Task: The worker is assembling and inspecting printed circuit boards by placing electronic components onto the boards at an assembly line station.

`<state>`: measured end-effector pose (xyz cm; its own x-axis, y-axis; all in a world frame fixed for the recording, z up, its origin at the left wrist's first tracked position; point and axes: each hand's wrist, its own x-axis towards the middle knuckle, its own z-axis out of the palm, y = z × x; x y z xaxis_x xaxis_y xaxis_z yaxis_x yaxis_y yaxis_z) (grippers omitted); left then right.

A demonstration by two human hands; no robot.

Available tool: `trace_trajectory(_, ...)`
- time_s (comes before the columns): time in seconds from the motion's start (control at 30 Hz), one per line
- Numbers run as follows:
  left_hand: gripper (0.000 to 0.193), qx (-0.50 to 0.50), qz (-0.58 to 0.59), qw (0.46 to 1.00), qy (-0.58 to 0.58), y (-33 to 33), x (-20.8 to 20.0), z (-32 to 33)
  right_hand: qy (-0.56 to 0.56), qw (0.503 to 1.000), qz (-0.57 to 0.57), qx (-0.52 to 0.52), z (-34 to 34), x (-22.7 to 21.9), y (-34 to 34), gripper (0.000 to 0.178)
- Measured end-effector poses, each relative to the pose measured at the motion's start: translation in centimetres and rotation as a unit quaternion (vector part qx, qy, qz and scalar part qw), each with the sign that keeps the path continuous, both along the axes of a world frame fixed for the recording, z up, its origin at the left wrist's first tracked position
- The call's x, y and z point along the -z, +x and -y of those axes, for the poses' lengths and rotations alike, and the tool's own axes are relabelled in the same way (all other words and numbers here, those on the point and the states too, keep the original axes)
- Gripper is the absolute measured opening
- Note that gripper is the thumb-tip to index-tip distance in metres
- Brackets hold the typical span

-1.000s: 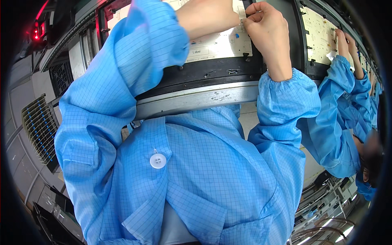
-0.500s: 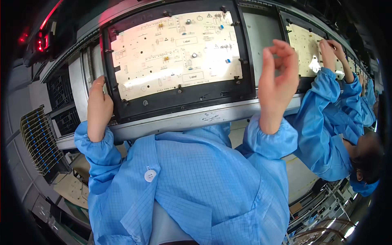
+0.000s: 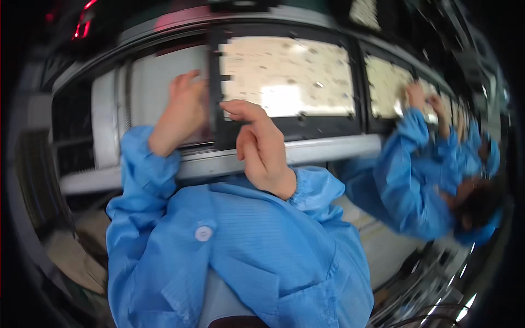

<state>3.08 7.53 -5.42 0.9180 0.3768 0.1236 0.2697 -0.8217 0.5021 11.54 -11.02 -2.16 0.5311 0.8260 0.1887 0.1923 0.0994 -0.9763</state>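
A cream circuit board (image 3: pixel 295 57) lies in a black carrier frame (image 3: pixel 328 126) on the metal conveyor line; its small parts are smeared by motion. Just left of that frame is my left hand (image 3: pixel 183 112), its fingers stretched upward beside the frame's left edge. I cannot tell whether it touches the frame. My right hand (image 3: pixel 265 150) hovers over the front left corner of the frame, index finger pointing left and the other fingers partly bent. Nothing shows in either hand.
A silver rail (image 3: pixel 333 147) runs along the conveyor's near side. Further right, a second board (image 3: pixel 385 82) sits in its own frame, with a co-worker's hand (image 3: pixel 415 95) over it. A dark rack (image 3: pixel 35 175) stands at the left, and red lights (image 3: pixel 82 24) glow behind.
The framed board now appears further right, beyond my left hand, partly because the view shifted. My right hand has come down and left, from the frame's right side to its left corner.
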Motion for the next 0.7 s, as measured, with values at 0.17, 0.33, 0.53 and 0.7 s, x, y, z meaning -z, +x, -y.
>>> trace_trajectory(0.17, 0.063, -0.237, 0.032, 0.97, 0.033, -5.0, -1.1, 4.8, 0.095, 0.991, -0.01, -0.097, -1.6, 2.1, -2.5, 0.028)
trace_trajectory(0.33, 0.05, -0.606, 0.183, 0.739, 0.23, -19.6, -9.5, 16.2, 0.093, 0.939, -0.046, -0.329, -2.5, 1.3, -4.7, 0.041)
trace_trajectory(0.53, 0.062, -0.935, -0.049, 0.174, 0.305, -37.0, -12.1, 36.3, 0.021, 0.908, -0.093, -0.408, -1.5, -0.7, -7.2, 0.033)
trace_trajectory(0.7, 0.051, -0.908, 0.401, 0.115, 0.027, -45.2, -5.9, 45.7, 0.013, 0.89, -0.072, -0.45, -0.9, -0.4, -7.9, 0.026)
